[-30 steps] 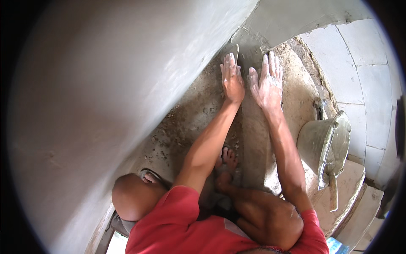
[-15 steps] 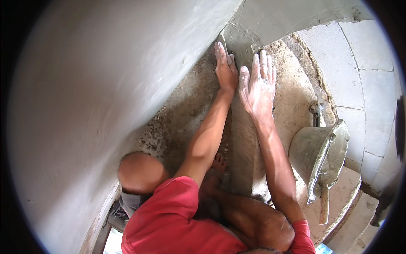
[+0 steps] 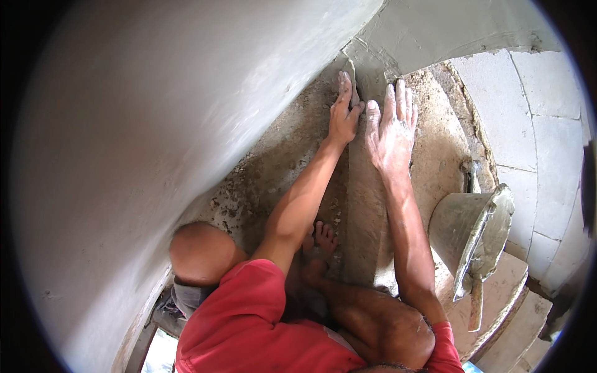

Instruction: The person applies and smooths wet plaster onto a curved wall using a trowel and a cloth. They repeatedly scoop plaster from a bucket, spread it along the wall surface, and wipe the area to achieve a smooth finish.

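Left hand (image 3: 344, 121) is up by a thin grey strip (image 3: 355, 92) near the wall (image 3: 186, 118), can't tell if it's pinched. Right hand (image 3: 392, 133) is stretched out flat, underside hidden.

Rough concrete steps (image 3: 438, 127), loose crumbs (image 3: 229, 191) scattered over the dusty lower surface (image 3: 273, 163), a foot (image 3: 322, 244) there, a mortar-smeared bucket (image 3: 456, 219) at right

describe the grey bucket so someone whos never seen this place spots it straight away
Find the large pale tiles along the picture's right side. Between them and the person's right forearm sits the grey bucket, just above the pale steps in the picture. Unlike those flat slabs, it has a round, tapering body and a ragged, grey-smeared rim.
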Available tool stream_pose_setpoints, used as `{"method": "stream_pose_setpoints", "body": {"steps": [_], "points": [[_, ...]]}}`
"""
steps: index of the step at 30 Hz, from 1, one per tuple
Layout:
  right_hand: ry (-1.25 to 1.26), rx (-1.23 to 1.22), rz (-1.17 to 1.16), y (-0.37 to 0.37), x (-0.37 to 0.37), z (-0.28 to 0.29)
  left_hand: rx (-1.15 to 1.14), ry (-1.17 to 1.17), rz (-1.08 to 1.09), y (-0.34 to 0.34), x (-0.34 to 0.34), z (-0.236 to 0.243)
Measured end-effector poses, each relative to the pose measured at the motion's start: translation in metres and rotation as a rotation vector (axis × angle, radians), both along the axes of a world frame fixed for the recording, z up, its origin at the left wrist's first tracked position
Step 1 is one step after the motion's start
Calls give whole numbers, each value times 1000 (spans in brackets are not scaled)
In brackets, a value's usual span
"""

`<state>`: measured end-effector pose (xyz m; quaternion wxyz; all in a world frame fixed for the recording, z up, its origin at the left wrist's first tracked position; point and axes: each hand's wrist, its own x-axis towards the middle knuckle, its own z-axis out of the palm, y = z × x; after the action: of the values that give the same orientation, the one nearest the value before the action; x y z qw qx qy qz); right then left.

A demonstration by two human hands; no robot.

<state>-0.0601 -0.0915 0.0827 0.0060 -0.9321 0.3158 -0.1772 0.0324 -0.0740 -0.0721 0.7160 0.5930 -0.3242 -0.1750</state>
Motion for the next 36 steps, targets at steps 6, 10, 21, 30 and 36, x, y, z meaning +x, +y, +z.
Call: {"method": "stream_pose_setpoints", "body": {"steps": [6, 10, 21, 30, 36], "points": [[-12, 20, 8, 0, -1, 1, -30, 108, -97, 7, -12, -4], [-28, 16, 4, 0, -1, 1, -24, 153, -173, 14, -14, -11], [-21, -8, 2, -3, -1, -2, -53, 337, -340, 49, -4, -22], [-106, 10, 58, -6, -7, -3, -192, 105, 373, 59, -16, 20], [-145, 9, 65, -6, -7, -4, -49, -306, 512, 17, 1, 42]]}}
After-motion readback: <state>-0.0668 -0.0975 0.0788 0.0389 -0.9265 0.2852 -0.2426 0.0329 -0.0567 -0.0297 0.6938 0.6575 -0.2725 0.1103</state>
